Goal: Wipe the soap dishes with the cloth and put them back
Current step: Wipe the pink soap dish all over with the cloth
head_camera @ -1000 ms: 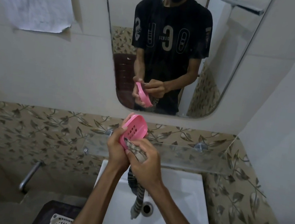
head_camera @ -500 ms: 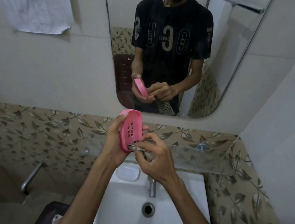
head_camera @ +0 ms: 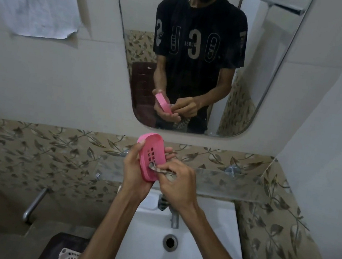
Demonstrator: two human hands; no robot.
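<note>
A: What are the hands doing?

B: The left hand (head_camera: pixel 135 172) grips the pink soap dish (head_camera: pixel 151 157) by its long edges, thumb on the near rim and fingers curled behind, holding it on edge with the slotted face turned toward the right hand (head_camera: pixel 176 185). The right hand pinches a bunched striped cloth (head_camera: pixel 161 170) and presses it against the lower part of the dish.

A: Where is the dish relative to the sink?

B: Held in the air above the back of the sink (head_camera: pixel 206 228), just in front of the glass shelf (head_camera: pixel 234 185). The tail of the cloth hangs down behind the right wrist toward the tap (head_camera: pixel 174 217). I think it clears the tap, though the wrist hides most of it.

A: What could go wrong?

B: The dish is smooth plastic held only by its edges, so a hard push from the cloth could twist it out of the left hand and drop it into the sink. The cloth's loose end could also snag the tap. And the wipe sits low; the upper part may get missed.
</note>
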